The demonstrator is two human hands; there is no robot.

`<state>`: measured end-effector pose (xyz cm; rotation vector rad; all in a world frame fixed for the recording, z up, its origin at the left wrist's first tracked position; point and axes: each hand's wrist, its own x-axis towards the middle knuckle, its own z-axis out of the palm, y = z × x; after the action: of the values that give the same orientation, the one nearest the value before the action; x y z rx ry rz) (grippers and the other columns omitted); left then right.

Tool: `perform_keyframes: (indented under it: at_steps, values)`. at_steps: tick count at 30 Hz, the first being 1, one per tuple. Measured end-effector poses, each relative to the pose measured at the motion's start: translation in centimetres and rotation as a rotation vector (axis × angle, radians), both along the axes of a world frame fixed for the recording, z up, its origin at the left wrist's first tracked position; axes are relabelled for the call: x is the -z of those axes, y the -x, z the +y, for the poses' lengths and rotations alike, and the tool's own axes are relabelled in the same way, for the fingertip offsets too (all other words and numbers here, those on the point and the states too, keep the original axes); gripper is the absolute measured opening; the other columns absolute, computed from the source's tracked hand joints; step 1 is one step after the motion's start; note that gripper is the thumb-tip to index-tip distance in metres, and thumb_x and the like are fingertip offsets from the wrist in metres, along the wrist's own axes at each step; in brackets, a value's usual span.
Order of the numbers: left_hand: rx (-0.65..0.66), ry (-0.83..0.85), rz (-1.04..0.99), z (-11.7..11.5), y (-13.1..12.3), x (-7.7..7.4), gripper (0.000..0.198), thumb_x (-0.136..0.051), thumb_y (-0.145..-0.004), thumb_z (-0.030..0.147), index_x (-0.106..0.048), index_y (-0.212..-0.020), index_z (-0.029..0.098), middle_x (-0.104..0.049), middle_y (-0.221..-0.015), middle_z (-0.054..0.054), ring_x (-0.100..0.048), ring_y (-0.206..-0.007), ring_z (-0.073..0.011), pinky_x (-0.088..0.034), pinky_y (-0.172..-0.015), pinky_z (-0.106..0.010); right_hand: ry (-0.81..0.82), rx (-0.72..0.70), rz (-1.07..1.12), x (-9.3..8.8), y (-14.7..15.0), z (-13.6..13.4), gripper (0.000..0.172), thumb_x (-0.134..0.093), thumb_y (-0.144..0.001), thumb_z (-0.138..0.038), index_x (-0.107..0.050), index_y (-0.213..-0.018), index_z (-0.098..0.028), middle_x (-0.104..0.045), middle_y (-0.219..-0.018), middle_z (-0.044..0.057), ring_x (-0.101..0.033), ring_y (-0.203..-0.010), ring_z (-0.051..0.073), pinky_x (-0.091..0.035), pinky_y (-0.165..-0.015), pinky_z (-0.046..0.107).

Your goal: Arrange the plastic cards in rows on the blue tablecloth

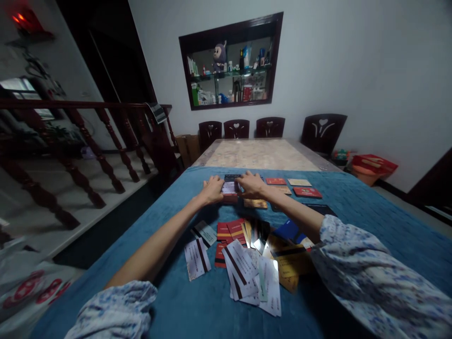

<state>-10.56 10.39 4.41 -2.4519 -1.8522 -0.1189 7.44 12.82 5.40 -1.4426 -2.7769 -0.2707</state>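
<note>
My left hand (213, 189) and my right hand (251, 184) are stretched forward over the blue cloth, one on each side of a white card (231, 188). The fingers of both hands are bent in at its side edges. Just behind this card lies a dark card (231, 177), and a red card pile (230, 199) shows just in front. A gold card pile (256, 204) sits below my right wrist. Closer to me are loose cards: white striped cards (240, 263), red cards (226, 230), gold cards (293, 259) and a blue card (287, 230), overlapping in a heap.
Further right stand more card piles, among them a red one (308, 192) and a cream one (299, 182). The blue cloth (169, 282) covers the table's near part. Chairs (236, 128) line the far end. Plastic bags (31, 282) are at the lower left, beside a wooden railing (106, 155).
</note>
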Motion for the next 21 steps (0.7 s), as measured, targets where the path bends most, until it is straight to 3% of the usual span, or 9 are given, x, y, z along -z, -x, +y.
perform_keyframes:
  at_steps: [7,15,21]
  values:
    - [-0.034,0.026,0.012,3.0,-0.3,1.0,0.030,-0.056,-0.083,0.020,-0.060,-0.112,0.017,-0.053,-0.128,-0.013,-0.046,-0.122,-0.0307,-0.044,-0.098,-0.047,0.064,0.055,-0.017,0.2,0.8,2.5,0.037,-0.059,-0.085,-0.037,-0.064,-0.118,-0.020,-0.060,-0.127,0.018,-0.048,-0.121,0.036,-0.043,-0.093,0.054]
    - [-0.008,0.055,0.015,6.2,0.1,2.2,0.032,-0.060,-0.080,0.021,-0.062,-0.110,0.013,-0.056,-0.126,-0.015,-0.051,-0.117,-0.0287,-0.046,-0.096,-0.036,0.125,0.106,-0.044,1.2,1.9,5.4,0.038,-0.060,-0.085,-0.036,-0.066,-0.119,-0.019,-0.062,-0.126,0.018,-0.048,-0.123,0.036,-0.041,-0.097,0.055]
    - [0.004,0.069,0.022,7.7,0.2,2.9,0.031,-0.061,-0.077,0.019,-0.065,-0.108,0.014,-0.062,-0.122,-0.013,-0.054,-0.115,-0.0297,-0.046,-0.097,-0.035,0.147,0.123,-0.059,2.0,2.2,6.6,0.040,-0.060,-0.081,-0.029,-0.066,-0.120,-0.020,-0.061,-0.129,0.017,-0.046,-0.126,0.035,-0.041,-0.098,0.055]
